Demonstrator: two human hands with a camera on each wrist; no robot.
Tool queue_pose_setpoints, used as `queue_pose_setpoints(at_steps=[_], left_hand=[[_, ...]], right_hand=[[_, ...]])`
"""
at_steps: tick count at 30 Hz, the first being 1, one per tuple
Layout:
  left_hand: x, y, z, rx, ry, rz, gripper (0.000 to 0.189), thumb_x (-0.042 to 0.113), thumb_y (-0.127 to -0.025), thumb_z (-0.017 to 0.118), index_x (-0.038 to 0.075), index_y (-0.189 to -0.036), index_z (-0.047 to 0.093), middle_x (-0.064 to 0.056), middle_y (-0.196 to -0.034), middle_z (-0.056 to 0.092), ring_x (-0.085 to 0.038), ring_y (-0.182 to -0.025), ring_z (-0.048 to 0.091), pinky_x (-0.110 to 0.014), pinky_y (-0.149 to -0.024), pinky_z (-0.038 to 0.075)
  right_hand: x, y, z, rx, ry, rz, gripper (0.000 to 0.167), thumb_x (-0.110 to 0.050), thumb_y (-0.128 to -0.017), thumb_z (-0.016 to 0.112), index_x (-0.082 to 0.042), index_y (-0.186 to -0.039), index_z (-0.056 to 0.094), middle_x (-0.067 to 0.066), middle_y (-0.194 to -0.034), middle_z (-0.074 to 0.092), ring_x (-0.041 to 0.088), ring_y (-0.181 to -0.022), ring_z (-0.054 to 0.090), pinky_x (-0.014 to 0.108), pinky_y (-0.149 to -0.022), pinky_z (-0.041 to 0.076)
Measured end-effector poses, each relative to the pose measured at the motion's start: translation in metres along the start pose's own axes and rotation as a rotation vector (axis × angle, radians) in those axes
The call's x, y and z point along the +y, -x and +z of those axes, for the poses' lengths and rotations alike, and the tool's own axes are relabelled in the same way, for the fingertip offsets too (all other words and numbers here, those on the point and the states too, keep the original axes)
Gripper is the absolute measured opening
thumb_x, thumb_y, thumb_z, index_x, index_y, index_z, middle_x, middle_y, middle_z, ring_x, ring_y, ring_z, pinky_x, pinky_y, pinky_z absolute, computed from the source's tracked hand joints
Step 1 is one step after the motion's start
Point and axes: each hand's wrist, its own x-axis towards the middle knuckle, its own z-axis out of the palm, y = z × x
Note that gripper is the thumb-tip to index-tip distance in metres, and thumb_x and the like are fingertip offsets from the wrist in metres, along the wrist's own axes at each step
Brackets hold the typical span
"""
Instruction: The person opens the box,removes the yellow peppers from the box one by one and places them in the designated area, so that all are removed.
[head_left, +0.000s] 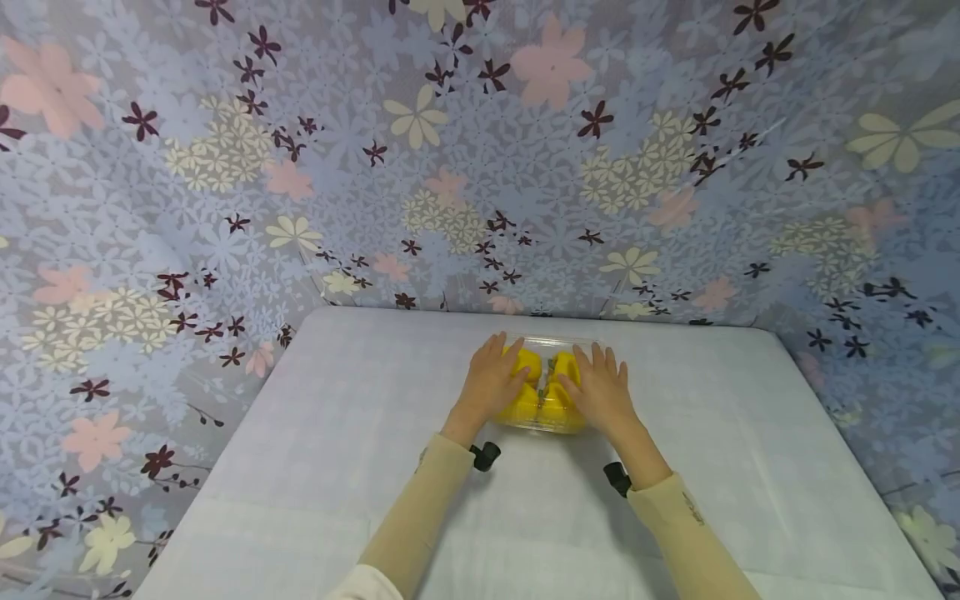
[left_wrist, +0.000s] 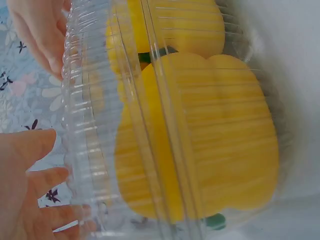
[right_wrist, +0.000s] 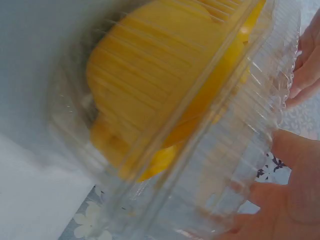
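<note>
A clear plastic clamshell container stands near the far edge of the table, its lid lying over several yellow bell peppers with green stems. My left hand touches the lid's left side, fingers fairly straight and spread. On the opposite side, my right hand lies against the lid with its fingers extended. Through the ribbed plastic, the right wrist view shows a yellow pepper and the rims running close together. Parts of the container's sides are hidden under both hands.
A white cloth covers the table. Behind and beside it hangs flowered fabric or wall covering. Small black wrist cameras show below the left hand and the right hand, close above the table.
</note>
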Motion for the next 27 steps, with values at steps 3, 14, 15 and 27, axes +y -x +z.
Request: queue_pose_setpoints(at_steps=[3,14,15,27], left_hand=[[-0.009,0.004,0.005,0.063,0.042,-0.021,0.056,0.039,-0.101,0.042,0.011,-0.149,0.033,-0.021,-0.154,0.028,-0.036,-0.144,0.025,-0.051,-0.117,0.024],[-0.081,0.044,0.01,0.269,0.349,-0.279,0.06,0.035,-0.099,0.047,0.004,-0.148,0.031,-0.029,-0.153,0.024,-0.046,-0.143,0.02,-0.063,-0.112,0.021],[-0.085,0.048,0.011,0.245,0.381,-0.283,0.061,0.036,-0.099,0.047,0.005,-0.148,0.031,-0.029,-0.153,0.023,-0.046,-0.143,0.019,-0.064,-0.112,0.021],[-0.069,0.068,0.042,-0.043,0.739,-0.204,0.077,0.044,-0.096,0.052,0.005,-0.152,0.018,-0.018,-0.159,0.018,-0.036,-0.147,0.016,-0.056,-0.118,0.016]], right_hand=[[0.007,0.004,0.0,0.006,-0.043,0.009,0.065,-0.038,-0.097,0.05,0.002,-0.146,0.031,0.036,-0.152,0.014,0.055,-0.14,0.011,0.071,-0.11,0.01],[0.069,0.035,-0.006,0.111,-0.164,0.103,0.066,-0.042,-0.103,0.034,0.011,-0.142,0.029,0.042,-0.146,0.017,0.06,-0.135,0.015,0.072,-0.106,0.015],[0.072,0.038,-0.005,0.107,-0.164,0.1,0.067,-0.042,-0.103,0.032,0.012,-0.142,0.029,0.043,-0.146,0.019,0.06,-0.134,0.016,0.072,-0.106,0.016],[0.07,0.054,0.019,-0.016,-0.424,0.017,0.072,-0.044,-0.101,0.037,0.003,-0.15,0.014,0.031,-0.154,0.016,0.05,-0.141,0.016,0.067,-0.11,0.017]])
